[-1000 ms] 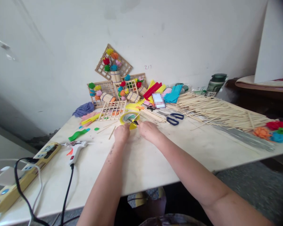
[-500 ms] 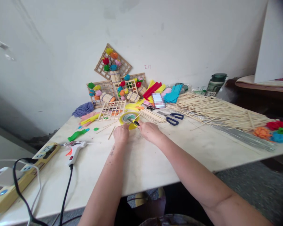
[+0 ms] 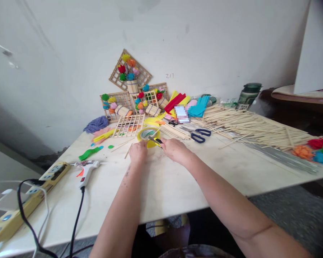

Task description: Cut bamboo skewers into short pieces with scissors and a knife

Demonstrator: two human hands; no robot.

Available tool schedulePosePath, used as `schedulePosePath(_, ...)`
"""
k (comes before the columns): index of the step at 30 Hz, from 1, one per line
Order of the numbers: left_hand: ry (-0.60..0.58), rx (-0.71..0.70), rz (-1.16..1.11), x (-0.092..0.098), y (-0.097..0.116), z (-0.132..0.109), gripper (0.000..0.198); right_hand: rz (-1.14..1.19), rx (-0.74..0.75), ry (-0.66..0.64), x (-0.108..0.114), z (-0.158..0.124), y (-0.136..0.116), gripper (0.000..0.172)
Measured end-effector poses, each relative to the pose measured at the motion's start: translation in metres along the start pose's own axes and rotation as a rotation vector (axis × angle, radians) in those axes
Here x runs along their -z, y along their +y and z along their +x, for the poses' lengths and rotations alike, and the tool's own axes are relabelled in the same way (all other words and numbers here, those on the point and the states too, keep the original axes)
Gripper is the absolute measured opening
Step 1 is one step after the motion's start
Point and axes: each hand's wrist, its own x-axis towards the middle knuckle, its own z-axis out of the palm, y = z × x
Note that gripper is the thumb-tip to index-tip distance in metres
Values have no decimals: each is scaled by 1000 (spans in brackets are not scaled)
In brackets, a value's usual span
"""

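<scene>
In my right hand (image 3: 176,149) is a yellow and black utility knife (image 3: 158,142), its blade pointing left toward my left hand (image 3: 138,151). The fingers of my left hand are closed on a thin wooden stick (image 3: 156,132) that slants up to the right over a roll of yellow tape (image 3: 140,133). The knife blade lies close to this stick; whether it touches cannot be made out. Both hands are low over the pale table, just in front of the tape. Short loose sticks (image 3: 128,151) lie left of my left hand.
Left stand a white glue gun (image 3: 88,172) with its black cord and a power strip (image 3: 47,182). Behind are stick lattices (image 3: 129,125) with colourful flowers. Right of the tape lie scissors (image 3: 200,135), a big heap of sticks (image 3: 250,125) and a green-lidded bottle (image 3: 249,96).
The knife in my right hand has drawn slightly right, away from my left hand, and more of its blade shows. My left hand stays in nearly the same place.
</scene>
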Motion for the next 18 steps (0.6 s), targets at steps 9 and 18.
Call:
schedulePosePath(9, -64, -36, 22, 0, -3, 7, 41, -18, -23, -14, -1, 4, -7, 34)
schedulePosePath(18, -74, -34, 23, 3, -1, 5, 42, -11, 3, 28, -13, 14, -6, 33)
